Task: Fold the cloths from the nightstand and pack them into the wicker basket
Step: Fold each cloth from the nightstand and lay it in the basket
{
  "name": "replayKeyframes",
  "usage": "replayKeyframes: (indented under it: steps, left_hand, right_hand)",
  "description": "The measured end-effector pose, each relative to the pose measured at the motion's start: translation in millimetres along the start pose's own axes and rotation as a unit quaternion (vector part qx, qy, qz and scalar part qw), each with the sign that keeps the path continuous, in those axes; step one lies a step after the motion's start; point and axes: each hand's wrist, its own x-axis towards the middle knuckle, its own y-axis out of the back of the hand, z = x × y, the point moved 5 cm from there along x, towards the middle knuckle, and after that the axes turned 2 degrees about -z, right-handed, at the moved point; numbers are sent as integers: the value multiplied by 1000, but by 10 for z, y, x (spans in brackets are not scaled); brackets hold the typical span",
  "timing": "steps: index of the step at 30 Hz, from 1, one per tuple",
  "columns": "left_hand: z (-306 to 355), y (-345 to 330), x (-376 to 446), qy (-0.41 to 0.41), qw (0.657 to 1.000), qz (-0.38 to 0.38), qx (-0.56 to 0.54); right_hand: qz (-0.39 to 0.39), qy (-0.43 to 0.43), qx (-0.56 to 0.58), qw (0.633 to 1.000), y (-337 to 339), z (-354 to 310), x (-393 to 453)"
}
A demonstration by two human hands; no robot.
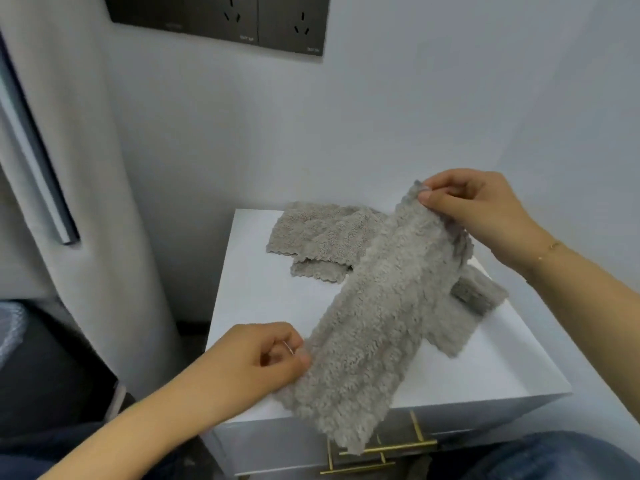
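Note:
A fluffy grey cloth (377, 317) is stretched diagonally above the white nightstand (263, 299), doubled into a long strip. My right hand (474, 206) pinches its far upper end. My left hand (273, 358) pinches its near lower edge, and the lowest part hangs over the nightstand's front. More grey cloths (322, 237) lie flat at the back of the nightstand top, and another (478, 292) shows from under the held one at the right. No wicker basket is in view.
The nightstand has brass drawer handles (388, 446) at its front. A grey curtain (69, 168) hangs at the left, and dark wall sockets (242, 19) sit above on the white wall. My knees in jeans (547, 459) are at the bottom edge.

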Motion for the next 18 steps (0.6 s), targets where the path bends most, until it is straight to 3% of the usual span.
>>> replayKeyframes:
  steps: [4,14,18]
  left_hand:
    - [-82,170,-11,37,992,53,109]
    - [-302,492,-337,158,967,64,187]
    - [-352,645,-434,187,960,72,196]
  right_hand:
    - [-87,11,-66,994,-511,-72,433]
    - [-220,91,-160,958,-2132,-177,1043]
    - [-234,123,-198,944,-2590,-104,1086]
